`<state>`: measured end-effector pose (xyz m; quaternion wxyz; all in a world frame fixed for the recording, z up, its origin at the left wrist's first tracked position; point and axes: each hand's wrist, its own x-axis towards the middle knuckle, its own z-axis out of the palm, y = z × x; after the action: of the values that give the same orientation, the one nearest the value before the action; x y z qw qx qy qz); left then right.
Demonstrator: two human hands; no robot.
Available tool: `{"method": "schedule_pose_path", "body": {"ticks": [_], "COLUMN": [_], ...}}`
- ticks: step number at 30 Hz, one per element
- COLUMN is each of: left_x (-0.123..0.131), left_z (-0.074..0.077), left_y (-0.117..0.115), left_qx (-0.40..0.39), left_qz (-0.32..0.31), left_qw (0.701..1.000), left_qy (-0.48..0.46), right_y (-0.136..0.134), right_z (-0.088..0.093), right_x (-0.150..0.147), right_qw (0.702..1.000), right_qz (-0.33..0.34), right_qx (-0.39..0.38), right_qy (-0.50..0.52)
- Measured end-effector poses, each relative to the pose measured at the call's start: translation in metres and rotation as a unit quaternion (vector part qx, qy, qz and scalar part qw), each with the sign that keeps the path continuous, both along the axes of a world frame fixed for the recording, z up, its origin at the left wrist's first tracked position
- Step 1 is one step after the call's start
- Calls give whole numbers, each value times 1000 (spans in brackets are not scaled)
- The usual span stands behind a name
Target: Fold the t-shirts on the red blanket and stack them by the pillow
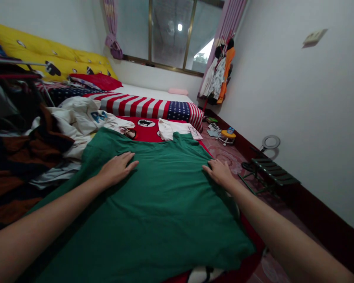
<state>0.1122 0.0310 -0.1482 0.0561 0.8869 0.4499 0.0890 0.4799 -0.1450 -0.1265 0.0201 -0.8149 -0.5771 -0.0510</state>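
A green T-shirt (162, 196) lies spread flat on the bed, its neckline at the far end. My left hand (116, 168) rests palm down on the shirt's left side, fingers stretched out and together. My right hand (220, 172) lies flat on the shirt's right edge near the sleeve, fingers extended. Neither hand grips the cloth.
A heap of white, brown and black clothes (47, 137) sits to the left. A folded white garment (177, 129) lies beyond the shirt on the red sheet. A flag-patterned blanket (153, 106) covers the far bed. A green folding stool (271, 169) stands on the floor at right.
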Motion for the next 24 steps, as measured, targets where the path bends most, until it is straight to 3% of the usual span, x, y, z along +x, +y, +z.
{"method": "schedule_pose_path", "body": {"ticks": [3,6,8,11,15,24], "left_x": [13,24,25,24,25,22], "left_z": [6,5,1,-4,-7,-6], "left_y": [25,53,70,87,93,91], "left_qx": [19,11,14,28,51,38], "left_qz": [-23,-7,31,61,67,58], "left_qw": [1000,999,997,996,996,997], "left_qy": [-8,45,64,57,43,38], "right_y": [35,67,80,88,91,90], "right_z": [11,3,-9,-25,-30,-31], "right_x": [-22,-22,-6,26,45,43], "right_qw": [994,991,994,999,999,999], "right_qz": [59,121,102,21,-5,-2], "right_qx": [86,54,0,-21,-21,-1], "right_qy": [-12,34,50,41,31,35]}}
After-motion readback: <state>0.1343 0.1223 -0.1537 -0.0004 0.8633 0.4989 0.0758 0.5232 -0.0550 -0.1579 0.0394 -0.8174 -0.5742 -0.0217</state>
